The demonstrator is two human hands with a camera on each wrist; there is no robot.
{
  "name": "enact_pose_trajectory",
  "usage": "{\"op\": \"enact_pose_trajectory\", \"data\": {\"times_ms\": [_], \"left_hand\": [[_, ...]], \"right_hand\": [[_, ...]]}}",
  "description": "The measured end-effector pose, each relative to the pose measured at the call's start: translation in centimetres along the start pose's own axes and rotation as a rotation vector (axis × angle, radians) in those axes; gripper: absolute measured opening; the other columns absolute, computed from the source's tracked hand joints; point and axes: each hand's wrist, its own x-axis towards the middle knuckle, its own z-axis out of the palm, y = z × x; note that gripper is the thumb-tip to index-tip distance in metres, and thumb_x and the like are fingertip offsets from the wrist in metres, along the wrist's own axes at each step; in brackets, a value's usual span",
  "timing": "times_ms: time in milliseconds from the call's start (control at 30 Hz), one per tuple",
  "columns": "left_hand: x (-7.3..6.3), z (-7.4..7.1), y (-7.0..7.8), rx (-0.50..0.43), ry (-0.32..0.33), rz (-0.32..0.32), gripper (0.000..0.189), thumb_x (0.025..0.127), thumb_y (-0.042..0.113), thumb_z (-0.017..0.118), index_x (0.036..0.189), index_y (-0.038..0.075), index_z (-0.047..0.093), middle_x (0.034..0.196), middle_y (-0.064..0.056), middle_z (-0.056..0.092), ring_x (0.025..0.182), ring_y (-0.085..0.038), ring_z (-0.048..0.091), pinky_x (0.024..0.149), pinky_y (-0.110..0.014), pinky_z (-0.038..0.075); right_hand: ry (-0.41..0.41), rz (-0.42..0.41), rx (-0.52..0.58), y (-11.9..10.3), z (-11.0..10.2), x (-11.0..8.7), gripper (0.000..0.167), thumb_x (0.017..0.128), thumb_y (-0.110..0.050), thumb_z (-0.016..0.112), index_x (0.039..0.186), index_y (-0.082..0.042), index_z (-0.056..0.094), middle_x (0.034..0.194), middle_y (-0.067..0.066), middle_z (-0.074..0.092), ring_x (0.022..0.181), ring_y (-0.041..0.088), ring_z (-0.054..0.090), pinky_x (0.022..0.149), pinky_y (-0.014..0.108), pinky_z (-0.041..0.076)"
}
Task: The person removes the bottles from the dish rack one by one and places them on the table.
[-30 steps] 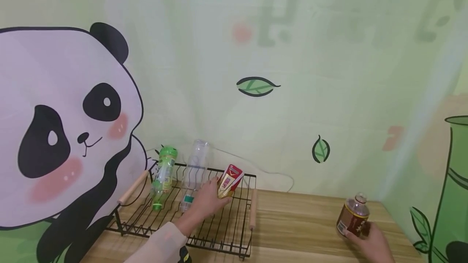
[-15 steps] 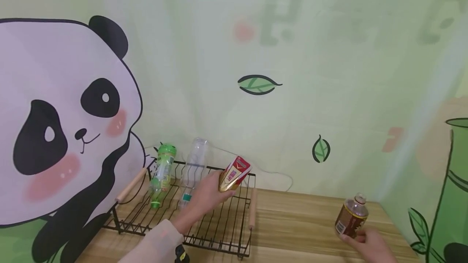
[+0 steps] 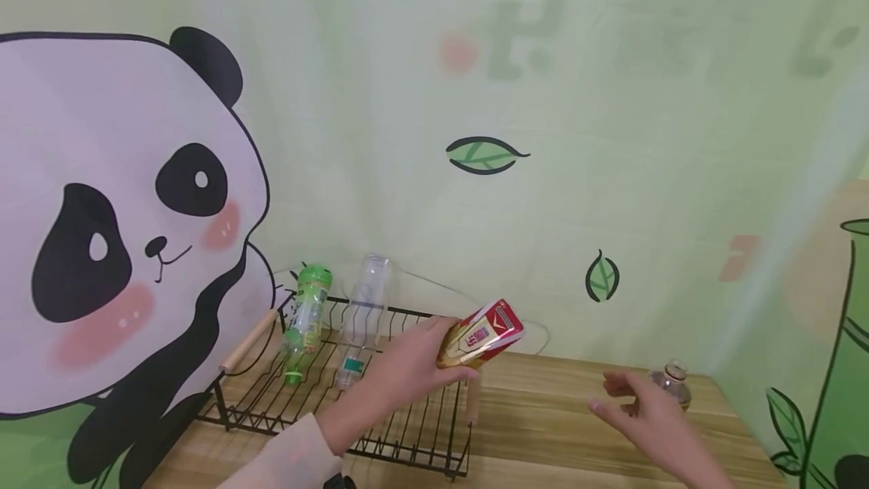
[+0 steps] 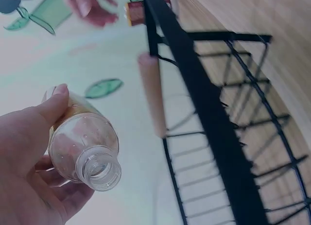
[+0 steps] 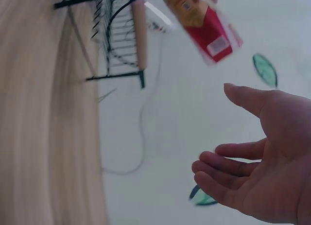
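Note:
My left hand grips a plastic bottle with a red and gold label, tilted above the right end of a black wire rack. In the left wrist view the bottle's uncapped clear neck points toward the camera, with fingers and thumb around its body. My right hand is in the air over the table's right part, thumb and fingers apart with nothing between them, as the right wrist view also shows. Behind it stands an uncapped bottle with a brown label, mostly hidden by that hand.
Inside the rack a green-tinted bottle and a clear bottle lean with their bases up. Wooden handles flank the rack. A thin cable runs along the printed wall cloth behind the wooden table.
My left hand has lifted the red and gold bottle from the rack and carried it right, tilting it further. My right hand has let go of the brown-labelled bottle and moved up and left.

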Motion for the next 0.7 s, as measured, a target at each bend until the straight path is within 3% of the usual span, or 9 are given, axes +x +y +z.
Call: {"op": "enact_pose_trajectory", "data": {"times_ms": [167, 300, 500, 700], "left_hand": [[-0.5, -0.5, 2.2, 0.13, -0.017, 0.096, 0.083, 0.089, 0.064, 0.078, 0.15, 0.012, 0.055, 0.128, 0.0, 0.068, 0.108, -0.013, 0.065, 0.087, -0.032, 0.06], [-0.9, -0.9, 3.6, 0.208, -0.017, 0.161, 0.084, 0.088, 0.063, 0.079, 0.149, 0.011, 0.056, 0.131, -0.002, 0.068, 0.115, -0.016, 0.065, 0.092, -0.033, 0.059], [-0.9, -1.1, 4.6, 0.261, -0.02, 0.236, 0.082, 0.086, 0.062, 0.081, 0.146, 0.01, 0.058, 0.131, -0.001, 0.068, 0.116, -0.016, 0.066, 0.094, -0.031, 0.058], [-1.1, -0.8, 4.8, 0.244, -0.095, 0.245, 0.082, 0.084, 0.063, 0.082, 0.145, 0.013, 0.06, 0.13, 0.002, 0.069, 0.114, -0.013, 0.065, 0.093, -0.03, 0.058]], "right_hand": [[0.075, -0.139, -0.021, -4.5, -0.3, -0.2, 0.086, 0.09, -0.056, 0.081, 0.146, 0.003, 0.054, 0.138, 0.02, 0.065, 0.126, 0.037, 0.062, 0.099, 0.053, 0.058], [0.115, -0.247, -0.051, -6.9, -0.4, -0.3, 0.092, 0.084, -0.056, 0.086, 0.15, -0.002, 0.051, 0.144, 0.016, 0.061, 0.13, 0.037, 0.059, 0.1, 0.056, 0.056], [0.109, -0.399, -0.086, -8.9, 0.5, -0.2, 0.096, 0.081, -0.052, 0.09, 0.154, -0.008, 0.048, 0.151, 0.013, 0.053, 0.137, 0.039, 0.053, 0.101, 0.063, 0.054], [0.166, -0.501, -0.271, -9.7, 2.1, -0.4, 0.096, 0.074, -0.043, 0.098, 0.152, -0.013, 0.053, 0.152, 0.011, 0.052, 0.13, 0.035, 0.055, 0.096, 0.056, 0.058]]}}
